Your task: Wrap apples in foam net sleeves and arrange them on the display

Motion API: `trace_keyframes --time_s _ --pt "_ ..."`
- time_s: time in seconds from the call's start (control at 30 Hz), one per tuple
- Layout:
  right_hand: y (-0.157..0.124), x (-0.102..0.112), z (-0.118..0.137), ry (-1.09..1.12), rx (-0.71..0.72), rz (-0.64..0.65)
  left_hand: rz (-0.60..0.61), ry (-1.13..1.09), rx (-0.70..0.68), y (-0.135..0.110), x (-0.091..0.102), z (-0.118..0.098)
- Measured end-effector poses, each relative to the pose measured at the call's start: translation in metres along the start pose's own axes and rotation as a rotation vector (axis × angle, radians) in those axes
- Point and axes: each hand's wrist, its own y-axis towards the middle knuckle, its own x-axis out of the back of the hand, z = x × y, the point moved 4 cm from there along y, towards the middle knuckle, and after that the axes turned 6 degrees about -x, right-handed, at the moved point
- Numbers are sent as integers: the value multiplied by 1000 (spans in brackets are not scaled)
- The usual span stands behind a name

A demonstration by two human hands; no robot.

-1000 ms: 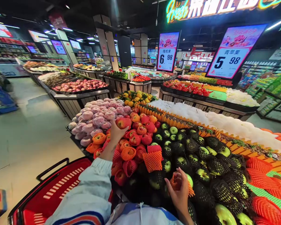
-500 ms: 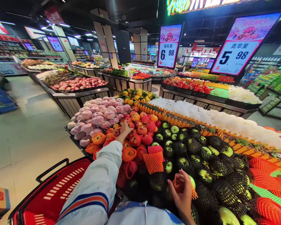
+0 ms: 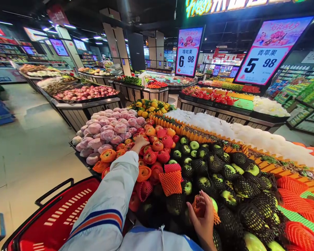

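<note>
My left hand (image 3: 140, 143) reaches over the red apples (image 3: 149, 157), several of them in red or orange foam nets. Its fingers stretch out onto the fruit at the back of the pile; the far fingertips are partly hidden. Close to my body, my right hand (image 3: 202, 212) curls around an orange foam net sleeve (image 3: 216, 217), with thumb and fingers on either side of it. Whether a fruit sits inside that sleeve I cannot tell. An empty-looking orange foam net (image 3: 171, 183) lies between the hands. Green apples in black nets (image 3: 202, 182) surround my right hand.
A red shopping basket (image 3: 68, 205) stands at the lower left. Wrapped pinkish fruit (image 3: 104, 130) lies left of the apples, yellow fruit (image 3: 151, 106) behind. White-wrapped fruit (image 3: 251, 134) sits beyond an orange divider (image 3: 199, 134). Price screens (image 3: 189, 52) hang above.
My left hand has dipped lower and flattened onto the apples. The view has shifted slightly. My right hand stays around the orange foam net sleeve.
</note>
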Motion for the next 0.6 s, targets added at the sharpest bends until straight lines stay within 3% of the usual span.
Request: trace_keyframes --time_s 0.2,0.37,0.6 --pt "-1 -1 -4 8 -17 0 -77 10 -129 0 10 -32" --pt "-1 0 -4 7 -14 1 58 -3 -163 5 -7 -57" --pt "0 1 0 -11 4 -13 109 -47 -102 14 -21 -63"
